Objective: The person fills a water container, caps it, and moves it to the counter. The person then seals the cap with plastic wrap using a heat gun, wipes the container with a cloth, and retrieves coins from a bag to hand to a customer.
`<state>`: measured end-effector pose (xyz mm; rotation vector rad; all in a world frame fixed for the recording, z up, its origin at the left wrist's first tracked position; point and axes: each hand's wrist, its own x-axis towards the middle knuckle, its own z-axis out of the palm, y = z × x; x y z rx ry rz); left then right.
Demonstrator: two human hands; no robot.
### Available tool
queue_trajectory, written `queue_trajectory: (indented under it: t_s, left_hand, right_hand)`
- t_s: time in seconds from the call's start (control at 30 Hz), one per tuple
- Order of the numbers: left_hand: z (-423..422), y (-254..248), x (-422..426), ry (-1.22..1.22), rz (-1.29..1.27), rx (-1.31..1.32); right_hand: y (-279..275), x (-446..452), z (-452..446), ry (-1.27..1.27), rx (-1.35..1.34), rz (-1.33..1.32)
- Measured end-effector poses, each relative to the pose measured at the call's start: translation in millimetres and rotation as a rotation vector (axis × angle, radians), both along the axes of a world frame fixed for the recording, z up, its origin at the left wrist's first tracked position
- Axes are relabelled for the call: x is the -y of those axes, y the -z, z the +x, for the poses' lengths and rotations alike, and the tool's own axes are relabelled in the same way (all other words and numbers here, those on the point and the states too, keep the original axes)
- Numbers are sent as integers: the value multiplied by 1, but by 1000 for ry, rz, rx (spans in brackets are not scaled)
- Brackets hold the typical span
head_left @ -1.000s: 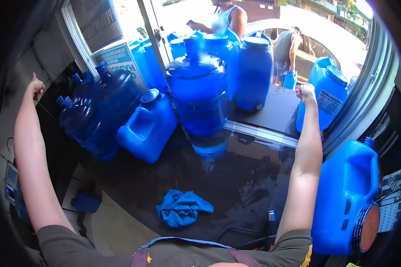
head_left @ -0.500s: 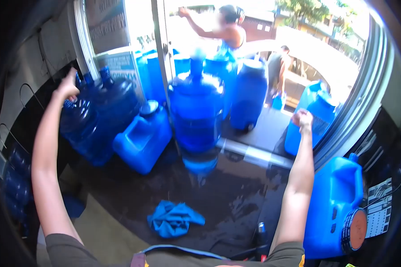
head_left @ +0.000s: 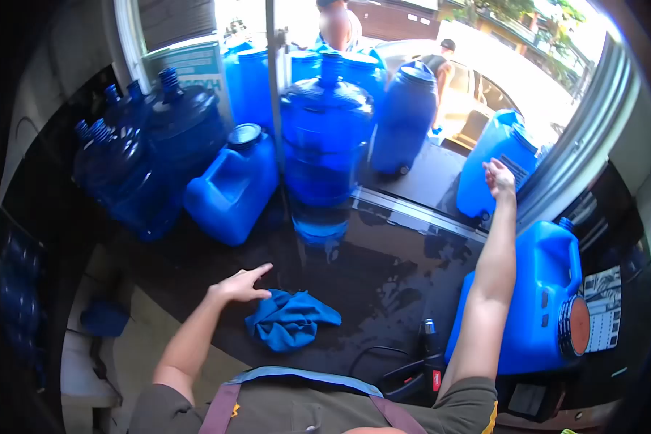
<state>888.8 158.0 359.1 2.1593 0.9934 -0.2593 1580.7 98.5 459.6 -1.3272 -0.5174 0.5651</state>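
Observation:
My left hand [head_left: 242, 286] hovers over the dark counter with its fingers stretched out and nothing in them. Just beside its fingertips lies a crumpled blue cloth [head_left: 293, 322]. My right hand [head_left: 499, 179] is raised at the end of an extended arm, its fingers curled, with no object visible in them. Behind it, by the window frame, stands a blue jerrycan [head_left: 477, 177]; whether the hand touches it I cannot tell. A large round blue water jug [head_left: 325, 137] stands upright near the window track.
Several dark blue round jugs [head_left: 184, 119] crowd the left. A blue jerrycan [head_left: 231, 192] stands beside them. Under my right arm is a large blue container [head_left: 535, 289] with a brown cap. A black handheld tool [head_left: 432, 354] lies near me. Two people [head_left: 441, 69] are outside.
My left hand has come down from the round jugs at the left to beside the blue cloth. My right hand stays raised near the jerrycan. The view has tilted slightly.

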Motion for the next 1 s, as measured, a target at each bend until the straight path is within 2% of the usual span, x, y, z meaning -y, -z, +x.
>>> queue_trajectory:
  t_s: [0.03,0.1,0.17,0.2,0.27,0.3,0.43,0.5,0.63,0.77,0.8,0.83,0.97,1.0]
  left_hand:
    - [-17,41,0,-148,180,95]
    - [-37,92,12,-404,319,100]
    - [-45,109,31,-485,113,286]
    - [-46,121,43,-453,125,290]
    - [-35,113,70,-446,62,248]
    - [-27,92,83,-466,-6,202]
    - [-18,101,90,-436,13,179]
    - [-17,101,91,-475,8,175]
    - [-23,94,85,-613,35,198]
    - [-48,80,65,-723,42,-58]
    - [-62,90,55,-720,43,-113]
    - [-66,71,46,-752,29,-265]
    - [-98,71,18,-998,51,-359]
    - [-110,90,11,-1021,48,-349]
  right_hand:
    - [3,2,-2,11,-52,-4]
    - [7,6,-7,18,-74,-124]
    - [8,7,-20,95,-208,-87]
    - [13,7,-24,76,-225,-69]
    - [23,-4,-17,45,-245,-9]
    - [28,-8,-18,20,-210,2]
    - [22,-20,-44,55,-90,-63]
    - [16,-25,-55,111,-176,31]
    - [10,-33,-49,134,-126,125]
    - [6,-39,-51,190,-81,133]
    - [1,-39,-57,215,-73,119]
    - [1,-40,-60,241,-66,104]
    - [9,-49,-56,199,-56,66]
    - [11,-51,-56,184,-69,42]
